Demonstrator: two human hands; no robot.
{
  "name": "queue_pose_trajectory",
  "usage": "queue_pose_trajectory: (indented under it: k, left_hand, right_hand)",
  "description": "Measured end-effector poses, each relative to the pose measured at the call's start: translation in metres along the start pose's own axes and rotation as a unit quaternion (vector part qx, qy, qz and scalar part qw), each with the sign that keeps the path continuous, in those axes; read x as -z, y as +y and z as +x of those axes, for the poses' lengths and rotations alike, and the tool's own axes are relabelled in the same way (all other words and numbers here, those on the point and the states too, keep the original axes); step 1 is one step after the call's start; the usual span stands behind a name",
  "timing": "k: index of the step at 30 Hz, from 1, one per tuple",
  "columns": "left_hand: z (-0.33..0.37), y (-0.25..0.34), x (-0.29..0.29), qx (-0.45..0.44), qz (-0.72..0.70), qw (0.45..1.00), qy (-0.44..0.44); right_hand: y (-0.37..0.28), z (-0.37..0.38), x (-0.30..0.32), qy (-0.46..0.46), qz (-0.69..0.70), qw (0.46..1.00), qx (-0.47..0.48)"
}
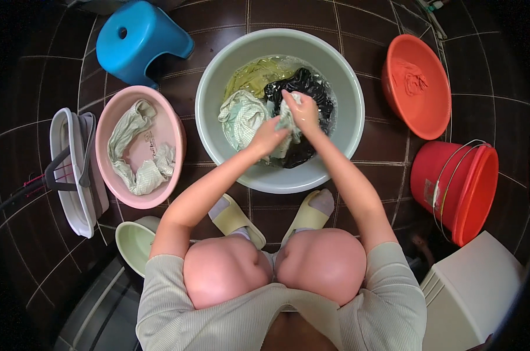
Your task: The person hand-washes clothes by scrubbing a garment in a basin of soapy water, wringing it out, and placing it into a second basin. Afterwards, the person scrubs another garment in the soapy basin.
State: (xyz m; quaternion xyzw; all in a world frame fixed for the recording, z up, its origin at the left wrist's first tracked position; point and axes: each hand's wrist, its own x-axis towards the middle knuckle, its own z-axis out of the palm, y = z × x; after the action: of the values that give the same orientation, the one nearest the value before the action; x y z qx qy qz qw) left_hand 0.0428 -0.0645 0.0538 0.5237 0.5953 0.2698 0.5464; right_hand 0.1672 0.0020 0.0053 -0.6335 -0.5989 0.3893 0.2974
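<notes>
Left hand (268, 137) and right hand (303, 113), seen in the head view, both have their grip clamped on a pale green-and-white checked cloth (285, 120), bunched between them inside a large, round, pale grey-green basin (208, 99) on the dark tiled floor (218, 41). Around it in the water lie glossy black material (324, 104), a yellow-green cloth (253, 77) and more checked fabric (241, 117); whether that fabric joins the held piece cannot be told. Left of the basin, a pink oval tub (172, 131) contains a twisted checked cloth (124, 143).
</notes>
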Motion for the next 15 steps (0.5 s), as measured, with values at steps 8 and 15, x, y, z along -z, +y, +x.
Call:
queue_pose_trajectory:
  k: [8,15]
  left_hand:
    - [0.002,-0.039,0.048,-0.223,0.341,0.902,-0.141]
    - [-0.009,-0.027,0.045,-0.152,0.438,0.872,-0.155]
  right_hand:
    - [0.004,-0.014,0.099,-0.064,-0.229,0.943,0.234]
    - [0.005,-0.048,0.097,-0.264,-0.279,0.843,0.377]
